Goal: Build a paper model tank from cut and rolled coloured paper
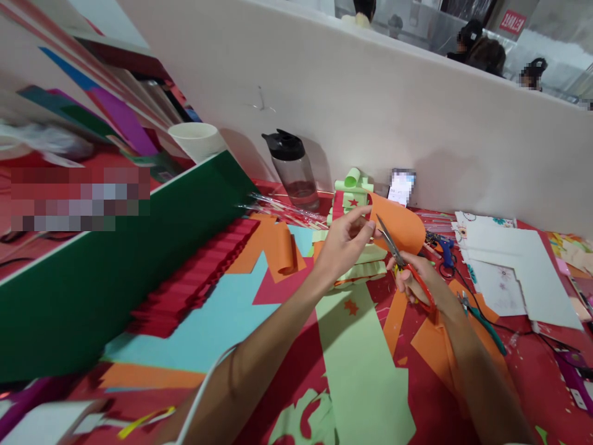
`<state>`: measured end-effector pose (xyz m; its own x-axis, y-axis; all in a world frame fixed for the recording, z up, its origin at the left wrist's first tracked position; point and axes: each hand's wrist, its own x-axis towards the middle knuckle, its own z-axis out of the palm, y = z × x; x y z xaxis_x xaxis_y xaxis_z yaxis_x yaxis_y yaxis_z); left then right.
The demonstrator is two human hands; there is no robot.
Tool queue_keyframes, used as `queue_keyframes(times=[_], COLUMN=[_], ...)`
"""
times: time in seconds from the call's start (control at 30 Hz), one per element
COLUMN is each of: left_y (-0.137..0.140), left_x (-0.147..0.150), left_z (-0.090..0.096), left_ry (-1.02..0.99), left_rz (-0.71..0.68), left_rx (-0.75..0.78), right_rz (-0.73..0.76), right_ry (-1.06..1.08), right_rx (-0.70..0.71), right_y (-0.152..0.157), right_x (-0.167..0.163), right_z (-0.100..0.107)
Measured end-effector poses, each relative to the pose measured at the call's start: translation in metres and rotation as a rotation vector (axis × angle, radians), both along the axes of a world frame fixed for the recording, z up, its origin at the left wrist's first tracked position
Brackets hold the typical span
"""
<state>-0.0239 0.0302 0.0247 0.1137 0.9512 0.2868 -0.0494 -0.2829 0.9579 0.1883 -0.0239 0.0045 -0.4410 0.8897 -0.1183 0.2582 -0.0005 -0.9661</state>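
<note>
My left hand (348, 238) pinches the left edge of a curled orange paper sheet (401, 224), holding it up above the table. In my right hand (417, 279) are red-handled scissors (393, 242), fingers wrapped round the grips. Their blades point up and left, at the orange paper's near edge; I cannot tell whether they are cutting it. Behind my left hand stands a light green paper piece (353, 179) with rolled tubes and a red star. Below the hands lies a pale green sheet (361, 352) with a small orange star (351, 307) on it.
A dark green board (115, 259) leans at the left, beside folded red paper (194, 278). A water bottle (294, 170) and a phone (401, 186) stand by the white partition (361, 105). At the right are a blue glue gun (446, 252), pliers (488, 330) and white cards (514, 253).
</note>
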Motion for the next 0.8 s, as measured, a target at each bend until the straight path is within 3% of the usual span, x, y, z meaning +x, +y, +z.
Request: queue_keyframes(times=[0.23,0.57,0.8], left_y=[0.0005,-0.0003,-0.0002], left_x=[0.0003,0.0017,0.0021], left_z=[-0.0003,-0.0007,-0.0023], left_ry=[0.023,0.007,-0.003], left_rz=[0.008,-0.005,-0.005], left_rx=[0.027,0.051,0.05], right_rz=[-0.031,-0.039,-0.044], right_ry=[0.005,-0.013,0.016], right_rx=[-0.005,0.09,0.084], right_y=[0.0006,0.0019,0.0012], right_x=[-0.001,-0.0046,-0.0074], right_z=[-0.0063,-0.0001,0.0001])
